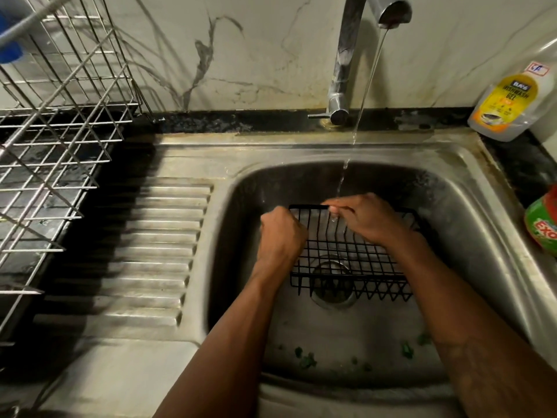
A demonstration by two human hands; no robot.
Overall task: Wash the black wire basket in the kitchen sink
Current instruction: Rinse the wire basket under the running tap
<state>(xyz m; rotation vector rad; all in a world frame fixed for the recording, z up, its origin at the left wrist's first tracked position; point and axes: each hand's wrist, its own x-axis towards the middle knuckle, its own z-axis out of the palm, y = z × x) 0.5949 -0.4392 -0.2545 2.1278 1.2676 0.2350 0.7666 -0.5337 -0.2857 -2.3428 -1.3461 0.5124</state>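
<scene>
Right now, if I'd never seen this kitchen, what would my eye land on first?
The two hands in the steel sink: the left hand grips the left edge of the black wire basket, and the right hand holds its far rim. A thin stream of water runs from the tap down to that rim. A silver wire dish rack stands at the left.

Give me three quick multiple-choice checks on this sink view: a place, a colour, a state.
1. Where is the wire basket? A drainboard; B sink basin, over the drain; C dish rack.
2. Label colour on the dishwash gel bottle? A yellow; B blue; C pink.
3. The tap is: A running; B off; C capped.
Key: 1 B, left hand and right hand hold it over the drain; 2 A, the label shows yellow; 3 A, a water stream falls from the spout.
</scene>
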